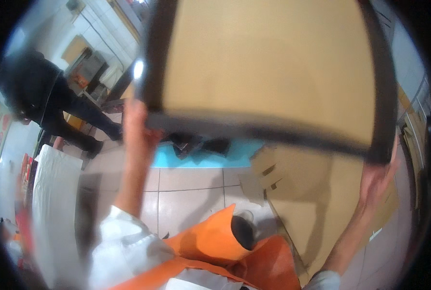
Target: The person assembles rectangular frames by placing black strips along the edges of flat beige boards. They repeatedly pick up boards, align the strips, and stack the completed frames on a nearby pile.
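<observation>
A large rectangular frame with a dark border and a tan backing panel is raised before me, filling the upper middle and right of the view. My left hand grips its lower left corner, with the fingers wrapped round the dark edge. At the lower right corner, my right hand is closed on the same frame from below. The frame's top runs out of view, and part of the right fingers is hidden behind the border.
A flat cardboard sheet lies on the tiled floor below. Behind the frame, dark pieces rest on a light-blue sheet. Another person in dark clothes stands at the left, near a white-covered stack. Orange material hangs at my front.
</observation>
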Demonstrator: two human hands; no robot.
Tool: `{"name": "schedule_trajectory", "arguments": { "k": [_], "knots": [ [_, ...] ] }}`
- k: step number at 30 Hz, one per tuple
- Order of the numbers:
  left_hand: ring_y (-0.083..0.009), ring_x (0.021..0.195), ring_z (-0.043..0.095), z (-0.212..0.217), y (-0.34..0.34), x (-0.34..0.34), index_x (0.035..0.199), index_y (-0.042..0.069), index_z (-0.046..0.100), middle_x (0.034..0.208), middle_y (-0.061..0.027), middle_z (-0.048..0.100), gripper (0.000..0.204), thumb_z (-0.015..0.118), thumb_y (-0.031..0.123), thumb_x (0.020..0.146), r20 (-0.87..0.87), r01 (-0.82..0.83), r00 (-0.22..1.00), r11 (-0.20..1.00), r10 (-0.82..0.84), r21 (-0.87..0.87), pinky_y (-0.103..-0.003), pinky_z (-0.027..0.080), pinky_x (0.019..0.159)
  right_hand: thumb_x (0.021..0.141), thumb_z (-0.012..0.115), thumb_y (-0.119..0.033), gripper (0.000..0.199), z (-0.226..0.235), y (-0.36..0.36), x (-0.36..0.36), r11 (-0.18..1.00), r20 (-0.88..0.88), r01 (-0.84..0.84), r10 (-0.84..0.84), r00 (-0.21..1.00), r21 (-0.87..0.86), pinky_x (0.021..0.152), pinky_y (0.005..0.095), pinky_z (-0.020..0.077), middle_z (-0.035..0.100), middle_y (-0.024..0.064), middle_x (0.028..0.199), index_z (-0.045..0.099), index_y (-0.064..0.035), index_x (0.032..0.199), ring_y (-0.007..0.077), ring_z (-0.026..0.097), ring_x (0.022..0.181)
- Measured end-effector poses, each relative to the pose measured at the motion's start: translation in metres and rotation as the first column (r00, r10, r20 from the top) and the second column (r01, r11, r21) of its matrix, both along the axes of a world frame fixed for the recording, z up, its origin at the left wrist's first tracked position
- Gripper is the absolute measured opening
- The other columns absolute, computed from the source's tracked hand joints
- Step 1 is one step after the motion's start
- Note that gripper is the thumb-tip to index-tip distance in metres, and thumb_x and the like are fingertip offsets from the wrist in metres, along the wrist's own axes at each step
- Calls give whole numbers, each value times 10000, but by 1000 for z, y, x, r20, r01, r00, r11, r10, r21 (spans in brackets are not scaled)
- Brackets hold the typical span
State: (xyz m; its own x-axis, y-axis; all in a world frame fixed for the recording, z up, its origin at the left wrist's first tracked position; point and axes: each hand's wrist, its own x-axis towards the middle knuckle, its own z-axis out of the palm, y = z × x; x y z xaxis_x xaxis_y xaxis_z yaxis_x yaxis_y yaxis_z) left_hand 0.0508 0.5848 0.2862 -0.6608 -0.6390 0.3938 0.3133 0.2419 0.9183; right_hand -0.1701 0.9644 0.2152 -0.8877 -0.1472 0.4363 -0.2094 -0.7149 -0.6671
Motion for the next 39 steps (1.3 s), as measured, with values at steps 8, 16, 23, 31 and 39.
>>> {"name": "schedule_trajectory", "arguments": {
  "k": [8, 16, 23, 31, 39],
  "knots": [
    [-206, 962, 520, 36, -123, 48, 1070, 118, 475, 1038, -86, 521, 336, 580, 354, 853, -153, -162, 960, 911, 235, 380, -383, 508, 767, 905, 486, -170, 430, -1, -116, 36, 911, -106, -90, 144, 984, 404, 883, 358, 436, 400, 126, 1322, 373, -1, 1283, 244, 476, 1131],
    [-269, 1066, 453, -11, -148, 23, 1198, 182, 376, 1202, -86, 409, 409, 560, 321, 861, 8, -329, 933, 840, 361, 431, -483, 493, 796, 922, 469, -179, 255, -148, -50, 67, 828, 385, -252, 47, 922, 501, 739, 261, 462, 602, 74, 971, 532, -3, 1096, 127, 566, 834],
    [-276, 1168, 413, -22, -97, 34, 1354, 80, 253, 1299, -164, 375, 720, 420, 567, 851, 184, -224, 969, 891, 162, 395, -427, 338, 983, 921, 469, -190, 249, -238, 36, 101, 747, 466, -200, -162, 869, 633, 707, 257, 470, 616, 80, 924, 550, -4, 1065, 113, 574, 798],
    [-255, 1136, 451, -263, 54, -73, 1164, 30, 503, 1202, -126, 496, 396, 613, 191, 820, 789, 402, 603, 898, -114, -177, -388, 334, 975, 822, 536, -209, 402, -338, 231, 166, -358, -328, 51, -778, 535, 932, 986, 414, 319, 515, 232, 1170, 491, -21, 1175, 340, 439, 1149],
    [-306, 787, 621, -412, 74, -331, 852, -40, 620, 804, -172, 645, 493, 700, 407, 662, 924, 677, 381, 673, 26, -298, -405, 486, 700, 826, 566, -260, 476, -372, 310, 166, 148, 166, -106, -965, 202, 983, 776, 321, 444, 562, 123, 1088, 437, -13, 1213, 196, 544, 912]
  ]
}}
